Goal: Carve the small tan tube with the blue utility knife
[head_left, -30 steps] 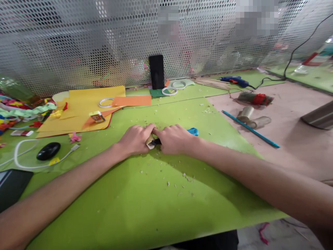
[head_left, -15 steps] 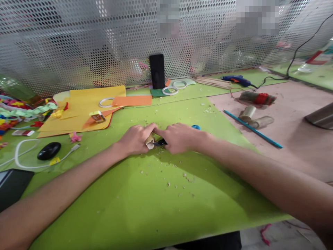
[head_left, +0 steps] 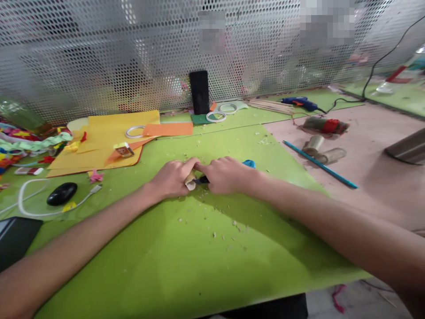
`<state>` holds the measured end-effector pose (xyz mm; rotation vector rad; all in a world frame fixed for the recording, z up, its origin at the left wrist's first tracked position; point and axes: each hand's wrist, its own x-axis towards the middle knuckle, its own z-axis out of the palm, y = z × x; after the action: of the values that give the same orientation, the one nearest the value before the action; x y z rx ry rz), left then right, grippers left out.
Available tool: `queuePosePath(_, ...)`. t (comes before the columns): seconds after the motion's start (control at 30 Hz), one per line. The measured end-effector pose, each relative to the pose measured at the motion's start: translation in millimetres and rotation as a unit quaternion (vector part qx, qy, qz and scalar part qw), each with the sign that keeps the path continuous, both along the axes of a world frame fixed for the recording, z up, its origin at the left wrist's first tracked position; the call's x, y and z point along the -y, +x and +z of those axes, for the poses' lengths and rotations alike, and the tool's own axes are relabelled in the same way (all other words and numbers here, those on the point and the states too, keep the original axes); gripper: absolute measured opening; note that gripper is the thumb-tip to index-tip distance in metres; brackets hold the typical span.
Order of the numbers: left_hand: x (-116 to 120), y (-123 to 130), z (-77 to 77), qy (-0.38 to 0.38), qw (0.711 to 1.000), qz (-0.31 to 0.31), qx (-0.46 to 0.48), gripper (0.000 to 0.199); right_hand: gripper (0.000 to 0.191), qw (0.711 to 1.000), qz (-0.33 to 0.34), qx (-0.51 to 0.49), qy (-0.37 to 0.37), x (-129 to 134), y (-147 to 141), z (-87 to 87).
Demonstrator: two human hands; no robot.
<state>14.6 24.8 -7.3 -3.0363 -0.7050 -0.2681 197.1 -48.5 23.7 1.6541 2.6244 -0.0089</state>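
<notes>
My left hand (head_left: 172, 178) is closed around a short piece of bamboo tube (head_left: 190, 182), its pale open end turned toward me. Wrapped in my right hand (head_left: 227, 175) is a utility knife (head_left: 202, 180) with a dark blade and a blue end (head_left: 249, 164) showing past the palm. The blade lies against or very close to the tube's rim. The two thumbs meet above it. Small pale shavings (head_left: 235, 223) are scattered on the green tabletop (head_left: 159, 248) around my hands.
Yellow paper sheets (head_left: 99, 150), a matchbox (head_left: 123, 149) and a black mouse (head_left: 62, 194) lie left. A phone (head_left: 199, 92) leans on the mesh panel behind tape rolls (head_left: 215, 117). A glue gun (head_left: 299, 103), bamboo pieces (head_left: 330, 155) and a blue stick (head_left: 320, 165) lie right.
The view has shifted very slightly. My right hand and the knife have moved a little, by the bamboo tube's rim; both grips stay the same.
</notes>
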Motion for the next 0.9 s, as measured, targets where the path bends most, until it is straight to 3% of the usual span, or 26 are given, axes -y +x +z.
queuePosePath(0.47,-2.4,-0.1,-1.5,-0.008,1.0,-0.011,0.018,0.043,0.036,0.999,-0.024,-0.023,0.003,-4.3,-6.2,-4.3)
queuePosePath(0.7,-3.1,-0.1,-0.8,-0.021,0.999,-0.007,0.024,0.04,0.035,0.999,-0.041,-0.024,0.004,-4.1,-8.4,-4.0)
queuePosePath(0.9,-1.7,-0.6,0.1,-0.012,1.0,0.002,0.012,0.042,0.037,1.0,-0.013,-0.02,0.018,-2.2,-3.8,-5.5)
